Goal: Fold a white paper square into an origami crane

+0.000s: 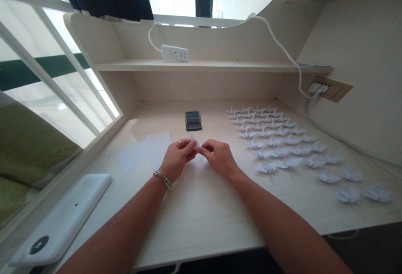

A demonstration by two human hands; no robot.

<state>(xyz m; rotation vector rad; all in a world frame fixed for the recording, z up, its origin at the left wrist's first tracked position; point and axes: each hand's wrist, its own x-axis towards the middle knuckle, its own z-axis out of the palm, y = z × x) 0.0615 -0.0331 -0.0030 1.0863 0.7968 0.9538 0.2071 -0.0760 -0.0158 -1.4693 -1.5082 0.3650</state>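
Observation:
A small folded piece of white paper (pixel 194 140) is held up between my two hands over the middle of the desk. My left hand (pixel 179 155), with a ring and a chain bracelet, pinches its body between thumb and fingers. At the paper's lower right edge, my right hand (pixel 217 155) pinches with thumb and forefinger. The fingers hide part of the paper, so its exact shape cannot be made out. Flat white paper sheets (pixel 147 150) lie to the left of my left hand.
Rows of folded white paper cranes (pixel 276 140) cover the desk's right side. A phone (pixel 193 121) lies beyond my hands. At the left edge rests a long white device (pixel 63 219). A power strip (pixel 175 53) sits on the shelf, and a cable (pixel 282 47) runs to the wall socket (pixel 333 89).

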